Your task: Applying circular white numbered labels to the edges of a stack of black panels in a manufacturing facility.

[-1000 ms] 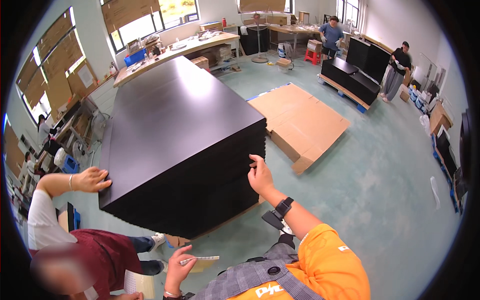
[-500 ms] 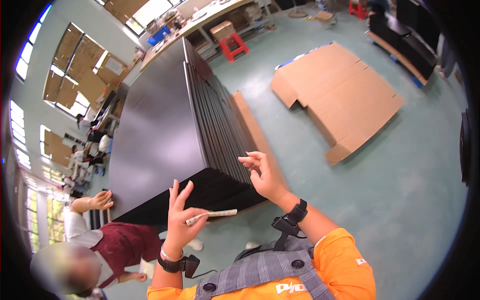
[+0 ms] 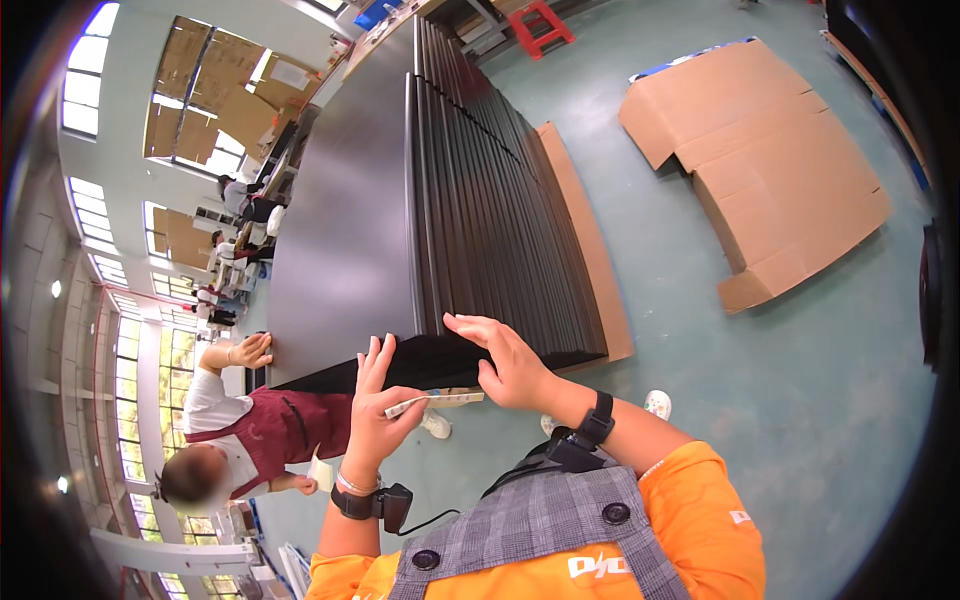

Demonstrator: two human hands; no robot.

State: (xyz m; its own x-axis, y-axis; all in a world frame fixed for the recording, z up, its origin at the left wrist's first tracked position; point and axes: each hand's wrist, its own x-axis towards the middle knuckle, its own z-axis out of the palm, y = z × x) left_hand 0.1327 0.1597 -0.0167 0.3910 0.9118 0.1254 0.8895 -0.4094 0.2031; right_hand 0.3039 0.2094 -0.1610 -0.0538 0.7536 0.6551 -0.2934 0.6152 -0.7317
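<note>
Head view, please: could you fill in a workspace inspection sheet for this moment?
Surface: teal floor, mostly bare.
Job's things: tall stack of black panels on a cardboard base; pale strip held against its near edge.
Clutter: flattened cardboard box.
Hands: left hand holds the strip; right hand rests on the stack's corner.
Cables: a thin lead by the left wrist device.
Surroundings: a co-worker's hand on the stack; windows; a red stool.
</note>
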